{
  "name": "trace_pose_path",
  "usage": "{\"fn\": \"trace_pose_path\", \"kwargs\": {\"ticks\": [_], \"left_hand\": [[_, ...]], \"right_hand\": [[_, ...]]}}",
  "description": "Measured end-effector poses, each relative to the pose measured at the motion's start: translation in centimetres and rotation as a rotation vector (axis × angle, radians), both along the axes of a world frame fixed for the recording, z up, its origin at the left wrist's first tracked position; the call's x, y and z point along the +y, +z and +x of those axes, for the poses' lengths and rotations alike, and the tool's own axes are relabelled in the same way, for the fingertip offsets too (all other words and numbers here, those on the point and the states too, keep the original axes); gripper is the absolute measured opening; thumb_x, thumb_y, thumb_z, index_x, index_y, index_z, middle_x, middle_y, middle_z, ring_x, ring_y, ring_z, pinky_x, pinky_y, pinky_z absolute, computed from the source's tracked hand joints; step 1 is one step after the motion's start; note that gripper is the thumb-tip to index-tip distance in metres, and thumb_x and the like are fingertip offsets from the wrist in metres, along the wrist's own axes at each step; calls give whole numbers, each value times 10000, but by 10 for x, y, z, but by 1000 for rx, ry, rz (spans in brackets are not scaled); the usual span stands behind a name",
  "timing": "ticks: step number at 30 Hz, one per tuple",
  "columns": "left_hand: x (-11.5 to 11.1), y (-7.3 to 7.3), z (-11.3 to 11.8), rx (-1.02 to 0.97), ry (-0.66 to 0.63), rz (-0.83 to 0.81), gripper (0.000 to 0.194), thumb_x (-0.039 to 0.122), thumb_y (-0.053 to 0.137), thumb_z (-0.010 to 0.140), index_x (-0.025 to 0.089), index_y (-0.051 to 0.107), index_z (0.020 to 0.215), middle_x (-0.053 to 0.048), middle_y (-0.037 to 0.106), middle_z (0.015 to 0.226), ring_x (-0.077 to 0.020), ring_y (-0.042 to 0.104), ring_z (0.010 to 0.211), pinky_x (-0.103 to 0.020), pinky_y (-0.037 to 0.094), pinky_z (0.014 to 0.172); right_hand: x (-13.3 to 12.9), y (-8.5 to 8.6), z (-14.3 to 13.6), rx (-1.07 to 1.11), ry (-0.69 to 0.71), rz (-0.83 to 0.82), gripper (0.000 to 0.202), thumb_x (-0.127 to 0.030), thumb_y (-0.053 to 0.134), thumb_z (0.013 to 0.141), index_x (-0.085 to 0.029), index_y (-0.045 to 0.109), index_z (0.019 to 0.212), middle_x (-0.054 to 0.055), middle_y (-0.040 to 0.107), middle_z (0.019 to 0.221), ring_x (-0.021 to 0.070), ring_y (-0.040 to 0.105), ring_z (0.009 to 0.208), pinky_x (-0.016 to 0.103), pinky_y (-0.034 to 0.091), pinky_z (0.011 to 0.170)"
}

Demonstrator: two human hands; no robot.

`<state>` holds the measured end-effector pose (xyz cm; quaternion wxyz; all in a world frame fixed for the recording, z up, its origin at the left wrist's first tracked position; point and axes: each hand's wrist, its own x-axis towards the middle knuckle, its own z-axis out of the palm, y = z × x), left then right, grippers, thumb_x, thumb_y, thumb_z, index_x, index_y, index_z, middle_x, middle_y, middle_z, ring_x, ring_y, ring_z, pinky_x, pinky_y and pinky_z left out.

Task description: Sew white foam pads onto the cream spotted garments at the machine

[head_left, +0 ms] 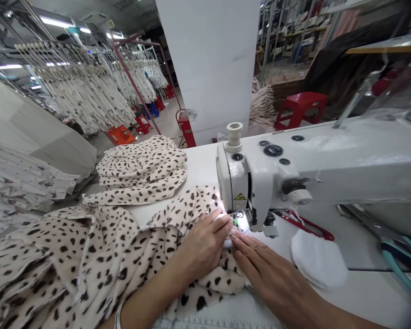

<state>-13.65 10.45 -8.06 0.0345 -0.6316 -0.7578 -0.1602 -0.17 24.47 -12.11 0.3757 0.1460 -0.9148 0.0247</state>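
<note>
Pressing cream, dark-spotted cloth [191, 205] with left hand [207, 240] (cannot tell grip) and flattened right hand [265, 269], adjacent; could get pricked if crowding white metal sewing machine [235, 178].

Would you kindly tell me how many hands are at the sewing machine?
2: the left hand over the spotted fabric, and the right hand just to its right. No other hands show.

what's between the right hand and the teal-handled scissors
In the head view, a rounded white fabric piece lies between the right hand and the teal-handled scissors, with a red tool's end at its far edge.
</note>
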Motion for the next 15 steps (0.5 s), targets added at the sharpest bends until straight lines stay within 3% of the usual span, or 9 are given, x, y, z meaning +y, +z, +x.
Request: {"fn": "trace_pose_path", "kwargs": {"ticks": [3,6,8,12,15], "left_hand": [[0,0,2,75,-5,7,367,69,384,943,132,460,1296,-149,573,1263,-280,504,1235,-486,488,994],[0,1,4,127,-19,60,305,82,409,953,112,502,1241,-155,595,1221,-270,546,1167,-465,507,972],[1,2,5,139,-58,113,247,85,422,959,108,538,1176,-135,637,1123,-243,585,1077,-413,536,919],[0,7,7,146,-130,156,230,44,422,940,102,571,1105,-104,674,1017,-216,615,981,-363,561,852],[-3,11,7,84,-146,118,220,81,446,943,113,574,1119,-97,673,1078,-210,618,1003,-345,574,854]], "right_hand": [[1,2,0,10,27,-20,289,31,438,861,-51,662,1024,172,680,1143,242,608,1151,352,502,1003],[11,9,4,-92,41,-71,357,-5,378,899,-79,615,1156,136,662,1169,209,595,1148,333,529,956],[24,14,8,-124,-60,-68,402,11,352,876,-97,604,1170,150,645,1146,237,610,1081,367,565,842],[65,21,18,-191,-382,65,277,6,436,800,-108,651,932,164,628,953,303,620,863,416,522,656],[92,21,22,-251,-452,112,221,-36,463,814,-96,646,923,132,620,826,273,604,736,400,474,625]]}}
